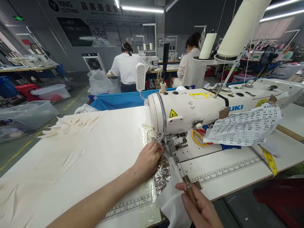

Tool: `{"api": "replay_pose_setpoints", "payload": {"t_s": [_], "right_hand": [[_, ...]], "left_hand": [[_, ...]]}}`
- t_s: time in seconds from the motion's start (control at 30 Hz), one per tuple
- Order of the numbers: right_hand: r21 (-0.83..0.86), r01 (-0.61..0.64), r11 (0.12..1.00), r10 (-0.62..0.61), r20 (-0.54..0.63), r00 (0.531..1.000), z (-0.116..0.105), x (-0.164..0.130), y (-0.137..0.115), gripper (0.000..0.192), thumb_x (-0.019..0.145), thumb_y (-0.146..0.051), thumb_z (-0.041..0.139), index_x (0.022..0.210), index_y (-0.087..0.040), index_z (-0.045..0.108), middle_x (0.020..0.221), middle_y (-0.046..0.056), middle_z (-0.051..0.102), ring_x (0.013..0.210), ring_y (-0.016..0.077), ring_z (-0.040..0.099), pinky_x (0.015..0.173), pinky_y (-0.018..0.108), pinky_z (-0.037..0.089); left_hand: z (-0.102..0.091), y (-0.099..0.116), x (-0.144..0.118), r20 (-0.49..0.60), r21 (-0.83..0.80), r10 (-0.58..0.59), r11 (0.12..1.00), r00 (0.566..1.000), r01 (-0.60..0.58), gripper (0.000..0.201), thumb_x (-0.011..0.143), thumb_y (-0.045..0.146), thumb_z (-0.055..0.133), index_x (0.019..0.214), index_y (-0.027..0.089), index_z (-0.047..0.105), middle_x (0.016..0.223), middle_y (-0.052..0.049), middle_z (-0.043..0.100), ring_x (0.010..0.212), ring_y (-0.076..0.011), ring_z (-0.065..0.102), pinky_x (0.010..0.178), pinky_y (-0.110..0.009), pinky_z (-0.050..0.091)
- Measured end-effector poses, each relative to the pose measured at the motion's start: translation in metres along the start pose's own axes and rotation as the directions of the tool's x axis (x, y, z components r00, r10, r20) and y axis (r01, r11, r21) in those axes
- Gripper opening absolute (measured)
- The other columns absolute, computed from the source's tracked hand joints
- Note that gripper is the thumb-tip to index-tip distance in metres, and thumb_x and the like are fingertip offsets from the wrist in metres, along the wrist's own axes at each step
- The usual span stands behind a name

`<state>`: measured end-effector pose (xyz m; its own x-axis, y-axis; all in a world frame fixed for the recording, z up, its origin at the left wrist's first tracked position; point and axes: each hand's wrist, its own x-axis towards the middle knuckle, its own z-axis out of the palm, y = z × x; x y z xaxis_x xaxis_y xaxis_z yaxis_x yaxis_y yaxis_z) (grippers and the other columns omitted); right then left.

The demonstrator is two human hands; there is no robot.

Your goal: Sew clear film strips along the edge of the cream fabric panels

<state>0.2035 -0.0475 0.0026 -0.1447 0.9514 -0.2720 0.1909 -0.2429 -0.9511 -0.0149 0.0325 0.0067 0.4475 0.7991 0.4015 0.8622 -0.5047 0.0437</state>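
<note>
My left hand [148,160] rests flat on cream fabric [78,158] and on a sheet of crinkled foil [162,172] just left of the presser foot [174,144] of a white sewing machine [190,110]. Its fingertips touch the cloth beside the needle area. My right hand [200,209] is at the table's near edge, pinching a thin wooden-handled tool [187,183] whose metal tip points up toward the presser foot. A strip of the fabric runs from the foot down toward my right hand.
A printed paper sheet [244,126] hangs from the machine, a yellow tape measure [269,161] below it. Thread cones [239,28] stand behind. Rulers are taped to the table [225,171]. Two people [127,68] sit at machines beyond a blue bin [118,99]. Plastic crates [30,114] line the floor left.
</note>
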Motion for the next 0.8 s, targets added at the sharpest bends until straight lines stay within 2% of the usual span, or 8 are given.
{"api": "replay_pose_setpoints", "payload": {"t_s": [0.13,0.27,0.37,0.43,0.5,0.63,0.8], "right_hand": [[-0.090,0.085,0.992,-0.075,0.107,0.991,-0.004,0.012,0.000,0.043,0.087,-0.058,0.053,0.108,-0.024,0.068,0.079,0.002,0.061,0.069,0.0186,0.059,0.065,0.024,0.049],[-0.193,0.102,0.976,-0.092,0.060,0.994,-0.002,0.020,-0.004,0.042,0.088,-0.058,0.049,0.109,-0.025,0.066,0.078,0.001,0.059,0.075,0.0196,0.060,0.069,0.026,0.048],[-0.257,0.164,0.952,-0.149,0.077,0.986,0.002,0.025,-0.008,0.041,0.091,-0.056,0.044,0.110,-0.025,0.064,0.074,0.000,0.062,0.073,0.0202,0.062,0.064,0.026,0.047],[-0.301,0.223,0.927,-0.204,0.093,0.975,0.005,0.028,-0.010,0.040,0.094,-0.053,0.040,0.111,-0.025,0.063,0.079,0.001,0.067,0.074,0.0205,0.064,0.063,0.027,0.047],[-0.356,0.289,0.889,-0.269,0.105,0.957,0.007,0.032,-0.010,0.038,0.095,-0.049,0.037,0.111,-0.025,0.062,0.089,0.003,0.071,0.083,0.0219,0.067,0.068,0.028,0.050],[-0.462,0.475,0.749,-0.458,0.158,0.875,0.010,0.038,-0.006,0.032,0.098,-0.036,0.034,0.113,-0.023,0.060,0.101,0.007,0.074,0.091,0.0222,0.070,0.073,0.030,0.055],[-0.618,0.620,0.484,-0.642,0.231,0.731,0.014,0.037,-0.007,0.030,0.096,-0.019,0.034,0.118,-0.019,0.054,0.104,0.009,0.073,0.088,0.0210,0.072,0.066,0.029,0.058]], "left_hand": [[0.000,0.001,-0.001,-0.025,-0.011,0.038,0.999,0.999,-0.039,0.031,0.091,0.003,0.039,0.112,0.010,0.061,0.104,-0.013,0.061,0.092,-0.0249,0.051,0.076,-0.040,0.052],[-0.001,0.003,-0.002,-0.038,-0.033,0.052,0.998,0.998,-0.054,0.028,0.091,0.004,0.044,0.112,0.008,0.062,0.104,-0.013,0.061,0.094,-0.0251,0.051,0.081,-0.041,0.051],[-0.001,0.003,-0.002,-0.033,-0.037,0.050,0.998,0.998,-0.051,0.027,0.090,0.005,0.046,0.112,0.007,0.062,0.104,-0.013,0.061,0.094,-0.0256,0.051,0.081,-0.040,0.050],[-0.001,0.003,-0.002,-0.030,-0.035,0.048,0.998,0.998,-0.049,0.028,0.089,0.004,0.046,0.111,0.006,0.062,0.105,-0.014,0.061,0.095,-0.0260,0.051,0.081,-0.040,0.050],[-0.001,0.003,-0.002,-0.028,-0.037,0.045,0.998,0.999,-0.046,0.026,0.089,0.004,0.045,0.109,0.007,0.062,0.105,-0.014,0.061,0.095,-0.0261,0.051,0.080,-0.040,0.051],[0.000,0.003,0.000,-0.027,-0.030,0.035,0.999,0.999,-0.036,0.025,0.090,0.006,0.043,0.107,0.008,0.062,0.105,-0.014,0.060,0.095,-0.0262,0.051,0.079,-0.040,0.051],[-0.001,0.003,0.000,0.006,-0.015,0.009,1.000,1.000,-0.009,0.030,0.088,0.005,0.043,0.113,0.006,0.060,0.109,-0.016,0.058,0.098,-0.0278,0.049,0.082,-0.042,0.051]]}}
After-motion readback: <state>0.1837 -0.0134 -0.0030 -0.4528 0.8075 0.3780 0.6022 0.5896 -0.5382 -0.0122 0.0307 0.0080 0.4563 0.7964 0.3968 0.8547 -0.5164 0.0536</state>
